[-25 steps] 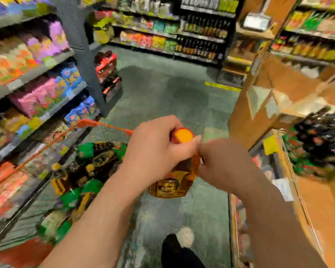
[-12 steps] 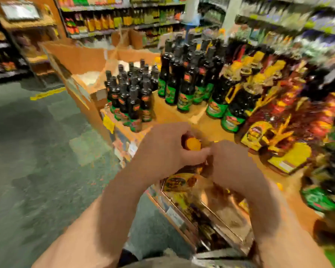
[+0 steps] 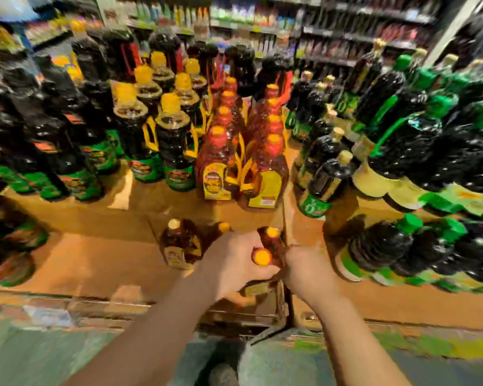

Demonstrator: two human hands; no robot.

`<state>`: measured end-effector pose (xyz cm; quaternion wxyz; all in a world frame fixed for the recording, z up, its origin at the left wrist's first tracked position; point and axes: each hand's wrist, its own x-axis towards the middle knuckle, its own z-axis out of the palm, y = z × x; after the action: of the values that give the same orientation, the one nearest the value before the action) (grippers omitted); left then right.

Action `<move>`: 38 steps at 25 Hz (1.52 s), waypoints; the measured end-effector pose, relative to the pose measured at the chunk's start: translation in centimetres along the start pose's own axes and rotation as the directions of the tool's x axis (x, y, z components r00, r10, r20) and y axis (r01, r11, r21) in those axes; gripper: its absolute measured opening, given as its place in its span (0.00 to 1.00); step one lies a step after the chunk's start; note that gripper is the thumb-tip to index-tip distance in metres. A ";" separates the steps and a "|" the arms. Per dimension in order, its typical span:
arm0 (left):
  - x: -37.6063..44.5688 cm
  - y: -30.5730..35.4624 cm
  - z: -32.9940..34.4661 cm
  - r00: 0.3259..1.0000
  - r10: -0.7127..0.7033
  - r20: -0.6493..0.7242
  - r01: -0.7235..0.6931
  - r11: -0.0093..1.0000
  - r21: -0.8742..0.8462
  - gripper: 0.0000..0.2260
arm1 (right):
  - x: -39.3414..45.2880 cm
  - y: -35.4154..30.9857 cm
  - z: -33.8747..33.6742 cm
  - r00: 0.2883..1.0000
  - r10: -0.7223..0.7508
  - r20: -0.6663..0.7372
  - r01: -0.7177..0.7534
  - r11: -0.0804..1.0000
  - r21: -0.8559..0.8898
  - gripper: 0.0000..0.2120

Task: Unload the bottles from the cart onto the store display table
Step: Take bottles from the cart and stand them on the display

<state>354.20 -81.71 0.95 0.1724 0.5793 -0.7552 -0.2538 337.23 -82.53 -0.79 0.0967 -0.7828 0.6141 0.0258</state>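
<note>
While over table (image 3: pixel 95 263), two hands (image 3: pixel 265 271), one bottle (image 3: pixel 262 256).

bare forearms, no sleeves; left hand (image 3: pixel 234 264), right hand (image 3: pixel 307 270).

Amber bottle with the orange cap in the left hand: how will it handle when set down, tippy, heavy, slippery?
The amber bottle looks filled, so probably heavy for its size. It is tall and narrows to the cap, so it may tip if nudged against the neighbouring amber bottles. Its surface looks glossy, likely slippery; the left hand grips it near the neck, the right hand alongside.
</note>
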 end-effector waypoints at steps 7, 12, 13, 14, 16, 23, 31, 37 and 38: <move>3.1 -0.9 4.6 0.983 -0.035 0.181 0.012 0.991 0.131 0.16 | 1.5 3.1 6.7 0.970 0.159 0.184 -0.185 0.974 0.133 0.10; 3.8 -1.9 5.1 0.963 -0.044 0.266 0.002 0.988 0.157 0.18 | 2.2 3.3 7.0 0.965 0.129 0.230 -0.152 0.984 0.087 0.07; 3.8 -1.8 5.1 0.958 -0.055 0.281 0.013 0.989 0.147 0.18 | 2.2 3.5 6.8 0.961 0.121 0.250 -0.147 0.985 0.088 0.07; 3.8 -1.6 5.3 0.952 -0.058 0.299 0.015 0.990 0.144 0.18 | 2.3 3.7 6.7 0.955 0.108 0.277 -0.138 0.986 0.090 0.07; 3.8 -1.0 5.8 0.940 -0.061 0.335 0.009 0.988 0.153 0.19 | 2.4 3.9 6.0 0.939 0.081 0.333 -0.114 0.990 0.079 0.07; 2.9 -0.6 3.2 0.948 -0.197 0.249 0.166 0.976 0.141 0.27 | 5.0 2.1 -3.9 0.987 -0.085 0.134 0.076 0.994 0.075 0.06; -8.4 -2.4 -4.9 0.827 -0.495 -0.267 0.513 0.858 -0.002 0.10 | 2.9 -11.9 -6.5 0.800 -0.600 -0.033 0.600 0.796 0.073 0.08; -25.7 -1.1 -4.4 0.464 -0.721 -0.514 0.774 0.612 -0.160 0.11 | -6.1 -23.6 -3.7 0.403 -0.915 0.010 0.914 0.403 0.051 0.13; -29.0 -0.2 -3.6 0.383 -0.759 -0.527 0.813 0.548 -0.198 0.12 | -8.9 -25.4 -3.0 0.320 -0.947 0.033 0.946 0.321 0.043 0.14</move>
<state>364.21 -54.48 4.74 0.2155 0.9202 -0.3145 -0.0887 359.34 -68.86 6.64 0.1157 -0.9922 0.0407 -0.0200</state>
